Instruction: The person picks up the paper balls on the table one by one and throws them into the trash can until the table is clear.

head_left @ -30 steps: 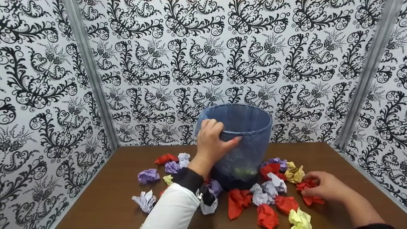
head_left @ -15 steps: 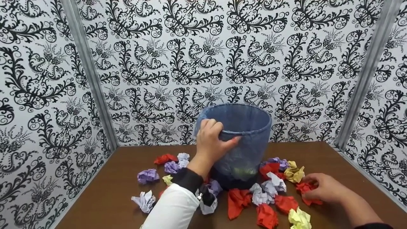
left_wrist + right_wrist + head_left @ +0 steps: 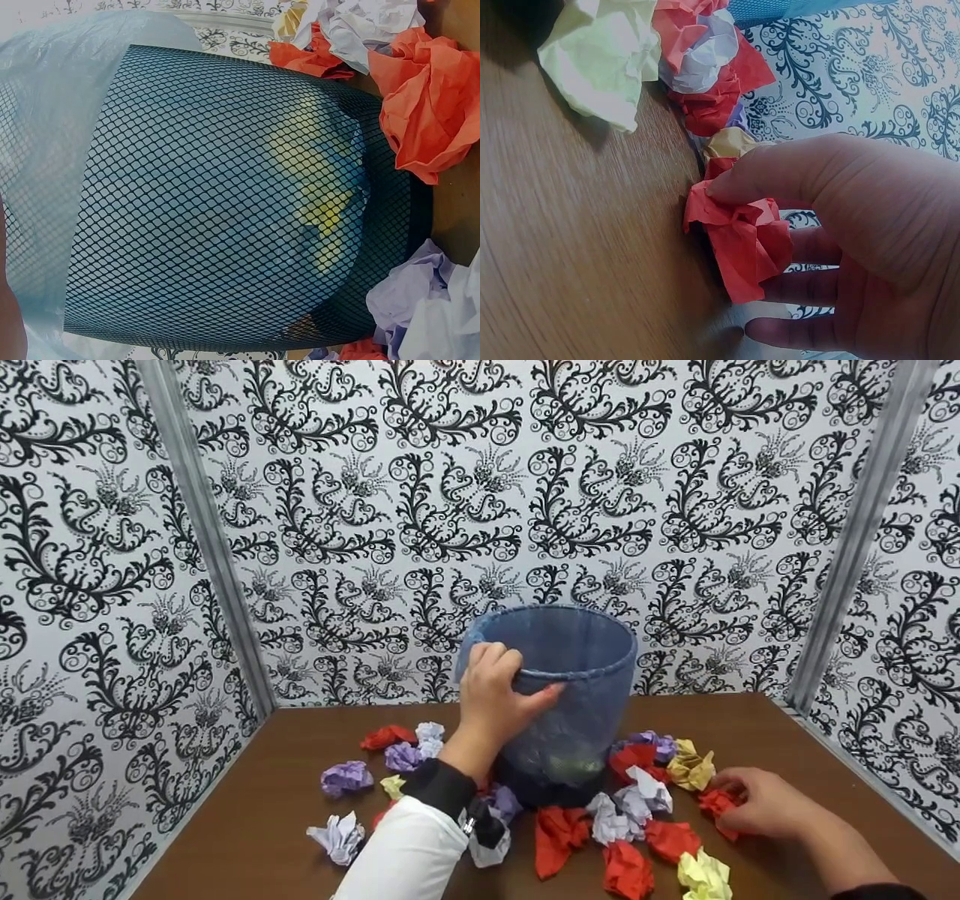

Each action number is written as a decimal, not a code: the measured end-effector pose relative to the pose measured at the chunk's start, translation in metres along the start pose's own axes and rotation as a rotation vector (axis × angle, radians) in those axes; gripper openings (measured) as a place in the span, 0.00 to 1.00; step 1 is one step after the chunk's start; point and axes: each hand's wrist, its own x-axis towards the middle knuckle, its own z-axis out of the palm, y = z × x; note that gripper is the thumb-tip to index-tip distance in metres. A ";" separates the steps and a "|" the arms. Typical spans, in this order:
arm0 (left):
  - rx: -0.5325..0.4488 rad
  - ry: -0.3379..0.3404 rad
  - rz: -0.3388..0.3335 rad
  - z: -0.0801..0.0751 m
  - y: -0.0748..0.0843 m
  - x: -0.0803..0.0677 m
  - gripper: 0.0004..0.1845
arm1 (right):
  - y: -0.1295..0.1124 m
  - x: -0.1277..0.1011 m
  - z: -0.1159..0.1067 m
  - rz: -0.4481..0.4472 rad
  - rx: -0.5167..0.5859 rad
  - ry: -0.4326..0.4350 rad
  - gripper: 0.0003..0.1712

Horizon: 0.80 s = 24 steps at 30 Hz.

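Near the right edge of the worktop [image 3: 787, 739], the right hand [image 3: 772, 802] pinches a red paper ball [image 3: 754, 255]: seemingly the pick-up, next calling for a firm lift. Farther back, the left hand [image 3: 495, 690] clasps the bin [image 3: 581, 716] by its rim.

Black-scrolled white walls [image 3: 480, 525] behind a brown wooden table [image 3: 247, 825]

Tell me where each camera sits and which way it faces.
Head: on the person's head, facing forward and down at a round black mesh bin lined with blue plastic; the left hand, right hand and forearms show.
Left wrist: on that wrist, facing the bin's side; a sliver of skin shows at the left edge.
Right wrist: on that wrist, facing a crumpled red paper ball; thumb and fingers show.
Shared: head and right wrist views both show that ball.
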 end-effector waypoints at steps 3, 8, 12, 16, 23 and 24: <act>0.000 -0.003 -0.004 0.000 -0.001 -0.001 0.32 | 0.000 -0.001 -0.001 -0.009 -0.002 0.001 0.31; -0.001 -0.012 -0.016 0.000 -0.001 -0.001 0.33 | 0.000 -0.002 -0.001 -0.006 0.020 -0.008 0.29; -0.006 -0.022 -0.022 0.000 0.000 -0.001 0.33 | -0.002 -0.002 -0.002 0.026 0.116 -0.044 0.28; -0.007 -0.022 -0.019 0.000 0.000 0.000 0.33 | -0.003 -0.003 -0.005 0.042 0.236 -0.097 0.27; -0.006 0.003 -0.004 0.001 -0.001 0.000 0.32 | -0.006 -0.004 -0.009 0.026 0.224 -0.095 0.23; -0.006 0.011 0.002 0.002 -0.001 0.000 0.32 | -0.006 -0.004 -0.009 0.016 0.196 -0.082 0.22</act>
